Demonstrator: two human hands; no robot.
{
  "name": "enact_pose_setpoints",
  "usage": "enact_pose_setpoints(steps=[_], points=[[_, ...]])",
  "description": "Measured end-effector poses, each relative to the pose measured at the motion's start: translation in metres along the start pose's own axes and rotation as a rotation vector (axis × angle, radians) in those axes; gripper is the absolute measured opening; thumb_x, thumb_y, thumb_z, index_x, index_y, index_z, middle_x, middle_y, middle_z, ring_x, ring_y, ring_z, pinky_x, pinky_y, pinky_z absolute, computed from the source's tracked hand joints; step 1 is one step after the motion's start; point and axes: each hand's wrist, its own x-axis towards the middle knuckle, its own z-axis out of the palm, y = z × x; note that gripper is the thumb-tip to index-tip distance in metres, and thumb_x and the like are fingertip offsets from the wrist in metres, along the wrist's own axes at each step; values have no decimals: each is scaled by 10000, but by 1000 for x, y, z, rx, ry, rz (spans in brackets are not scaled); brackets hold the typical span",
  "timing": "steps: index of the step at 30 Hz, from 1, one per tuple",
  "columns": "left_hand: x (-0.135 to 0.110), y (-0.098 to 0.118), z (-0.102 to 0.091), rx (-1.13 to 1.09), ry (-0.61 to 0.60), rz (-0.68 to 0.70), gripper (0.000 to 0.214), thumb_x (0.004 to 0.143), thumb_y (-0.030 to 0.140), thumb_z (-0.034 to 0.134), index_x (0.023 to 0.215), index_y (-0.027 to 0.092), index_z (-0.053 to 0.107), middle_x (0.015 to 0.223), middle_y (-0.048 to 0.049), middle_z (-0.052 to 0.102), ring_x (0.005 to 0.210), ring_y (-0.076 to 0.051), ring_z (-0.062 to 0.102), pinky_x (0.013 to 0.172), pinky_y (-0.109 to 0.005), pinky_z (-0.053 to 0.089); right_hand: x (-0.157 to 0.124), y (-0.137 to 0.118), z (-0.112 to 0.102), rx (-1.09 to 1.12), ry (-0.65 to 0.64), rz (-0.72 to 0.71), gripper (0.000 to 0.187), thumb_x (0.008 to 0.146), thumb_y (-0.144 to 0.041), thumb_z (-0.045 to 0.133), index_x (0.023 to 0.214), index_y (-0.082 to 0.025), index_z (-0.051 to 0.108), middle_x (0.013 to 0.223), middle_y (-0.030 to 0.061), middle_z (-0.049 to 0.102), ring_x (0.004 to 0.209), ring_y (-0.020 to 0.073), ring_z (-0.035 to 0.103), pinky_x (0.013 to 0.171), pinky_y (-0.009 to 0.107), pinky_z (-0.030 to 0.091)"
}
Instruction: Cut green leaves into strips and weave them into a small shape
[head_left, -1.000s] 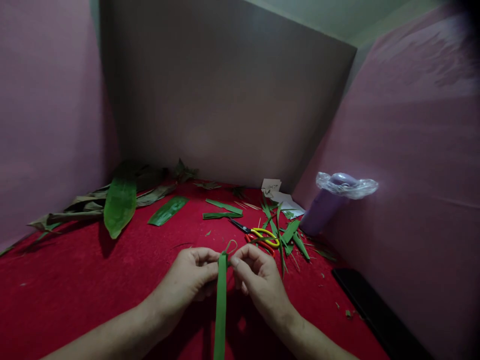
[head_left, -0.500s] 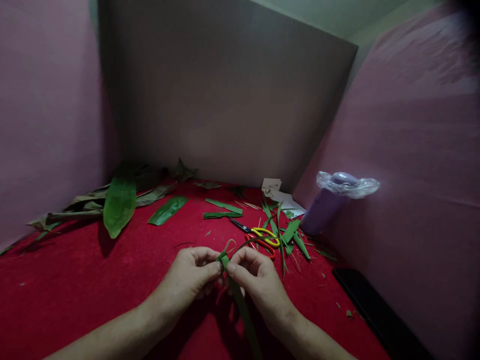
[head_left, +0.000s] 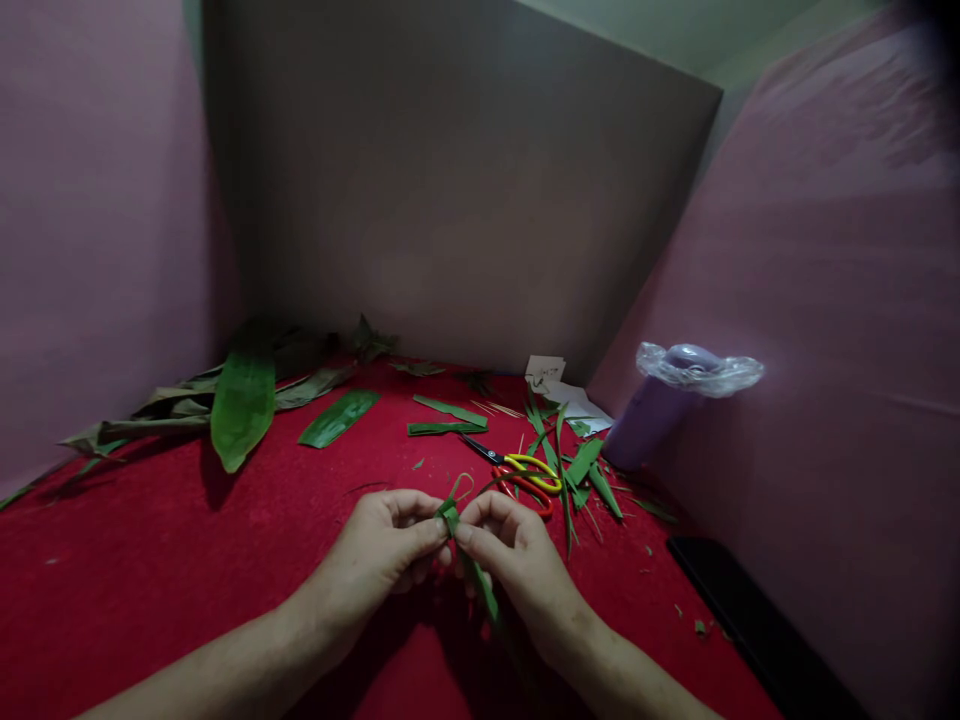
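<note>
Head view, green leaf strip, folded, thin loop above

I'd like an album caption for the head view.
Left hand and right hand pinch a folded green leaf strip over a red surface, near black-bladed scissors with yellow and red handles.

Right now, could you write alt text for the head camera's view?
A left hand and right hand pinch a folded green leaf strip over a red surface. Beyond are scissors, leaf pieces and a purple container.
</note>
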Motion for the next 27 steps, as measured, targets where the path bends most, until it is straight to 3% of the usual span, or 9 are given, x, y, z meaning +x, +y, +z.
enact_pose_setpoints(steps=[6,11,20,25,27], points=[[-1,-2,1,-22,16,7,180,686,298,662,674,125,611,501,32,549,392,-38,397,391,-167,229,2,3,-2,-14,-21,-54,331,692,-440,655,691,-149,497,510,-47,528,401,57,456,390,155,363],[-3,2,5,-136,-18,-66,252,602,324,737,689,123,612,610,-27,647,522,-115,567,518,-220,393,4,7,-3,-14,-12,-60,365,703,-486,635,693,-148,494,496,-46,530,379,54,462,393,161,373],[4,-9,1,14,-1,44,254,665,352,688,721,113,625,576,-20,618,443,-63,443,436,-193,278,3,5,-2,-36,-19,-72,311,681,-399,667,631,-140,502,461,-53,502,375,45,415,386,160,329],[3,-8,-1,25,18,21,220,680,331,674,726,123,617,518,32,531,407,-41,366,405,-179,224,4,9,-4,-93,-21,-68,268,736,-370,606,642,-149,489,476,-56,480,385,52,399,395,175,326],[1,-5,-1,6,10,12,223,680,337,673,725,126,618,498,49,495,400,-36,342,401,-177,209,3,8,-5,-170,5,-132,247,790,-365,547,671,-156,489,509,-51,473,415,63,409,416,187,336]])
